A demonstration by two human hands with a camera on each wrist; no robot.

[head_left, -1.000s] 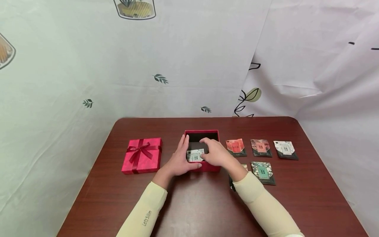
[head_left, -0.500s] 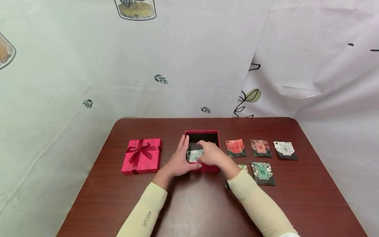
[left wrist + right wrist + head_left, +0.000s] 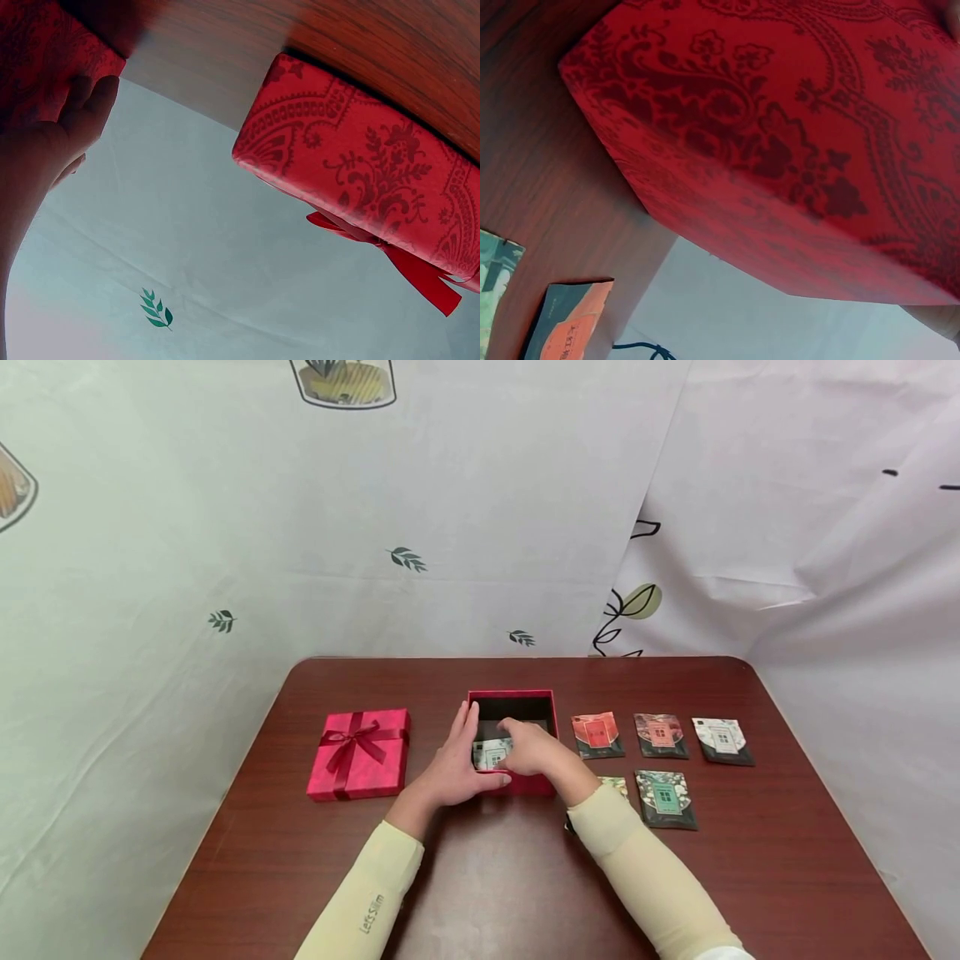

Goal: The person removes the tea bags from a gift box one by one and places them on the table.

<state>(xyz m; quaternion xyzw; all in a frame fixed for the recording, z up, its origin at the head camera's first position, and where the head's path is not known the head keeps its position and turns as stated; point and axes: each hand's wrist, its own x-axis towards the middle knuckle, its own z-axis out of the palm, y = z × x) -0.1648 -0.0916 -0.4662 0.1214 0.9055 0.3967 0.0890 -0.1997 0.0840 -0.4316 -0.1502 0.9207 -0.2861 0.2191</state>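
An open red box (image 3: 512, 696) stands mid-table. My left hand (image 3: 459, 760) rests against its left wall with straight fingers (image 3: 79, 120), thumb along the front. My right hand (image 3: 529, 749) reaches down into the box and pinches a white and green sachet (image 3: 490, 754) lying low inside. The right wrist view is filled by the box's patterned outer wall (image 3: 780, 150). The hand hides the rest of the box's inside.
The red lid with a ribbon bow (image 3: 360, 753) (image 3: 360, 172) lies left of the box. To the right lie a red sachet (image 3: 596, 733) (image 3: 570, 319), a brown sachet (image 3: 658, 733), a white sachet (image 3: 722, 740) and a green sachet (image 3: 664, 796). My forearm half hides another sachet (image 3: 617, 784).
My right hand has sunk lower and slightly left into the box with the sachet. The left hand and the box have stayed put.
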